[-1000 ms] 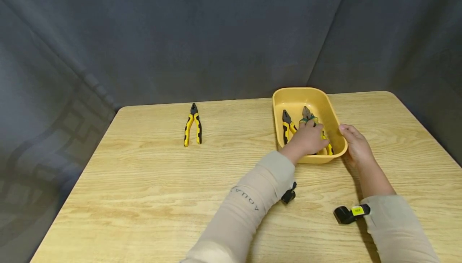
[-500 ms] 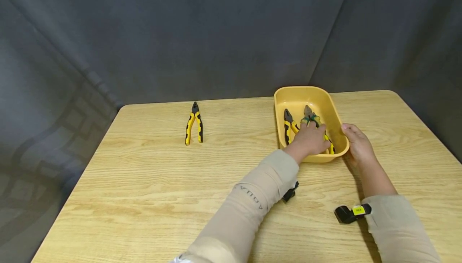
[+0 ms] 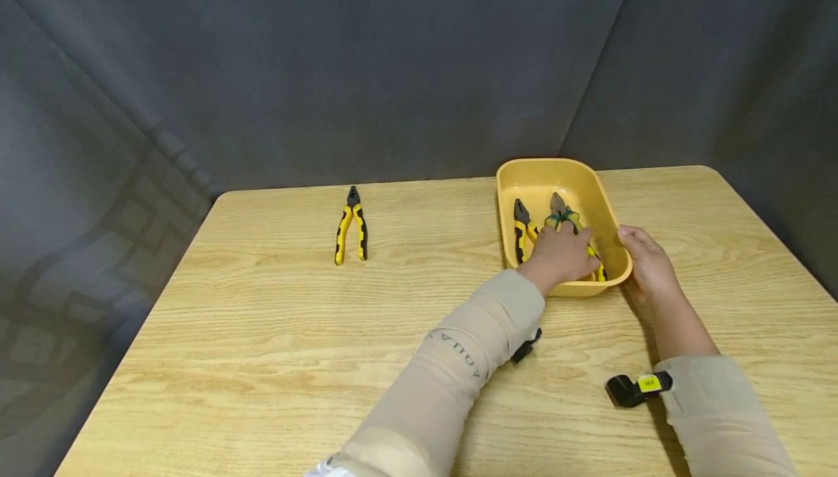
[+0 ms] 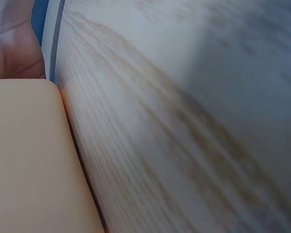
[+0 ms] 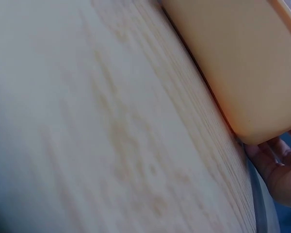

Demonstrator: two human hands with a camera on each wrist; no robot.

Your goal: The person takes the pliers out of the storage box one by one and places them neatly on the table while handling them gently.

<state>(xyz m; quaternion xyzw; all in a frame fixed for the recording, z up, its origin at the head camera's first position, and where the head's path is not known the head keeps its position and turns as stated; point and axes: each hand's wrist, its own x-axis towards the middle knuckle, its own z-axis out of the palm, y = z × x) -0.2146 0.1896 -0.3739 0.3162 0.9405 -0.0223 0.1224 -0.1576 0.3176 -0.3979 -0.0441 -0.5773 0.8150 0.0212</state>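
A yellow plastic tray [image 3: 546, 166] stands toward the back right of the table. Inside it, my left hand [image 3: 561, 255] reaches down with curled fingers over the handles of green-and-yellow pliers [image 3: 557, 204], whose metal head points away. Those handles are partly hidden under the hand. Left of them in the tray lie black-and-yellow pliers [image 3: 521, 226]. Another yellow-and-black handle [image 3: 600, 270] shows right of the hand. My right hand [image 3: 648, 262] grips the tray's right rim near the front corner. In the right wrist view, fingers [image 5: 276, 148] curl beneath the tray's corner.
A second pair of black-and-yellow pliers [image 3: 351, 226] lies on the wooden table [image 3: 275, 331] at the back left, handles toward me. Behind the table hangs a dark grey curtain [image 3: 393, 70]. The tray's outer wall [image 4: 24, 155] fills the left of the left wrist view.
The left hand has shifted slightly back toward me, baring a little more of the green-and-yellow handles. The right hand and the tray hold their places.
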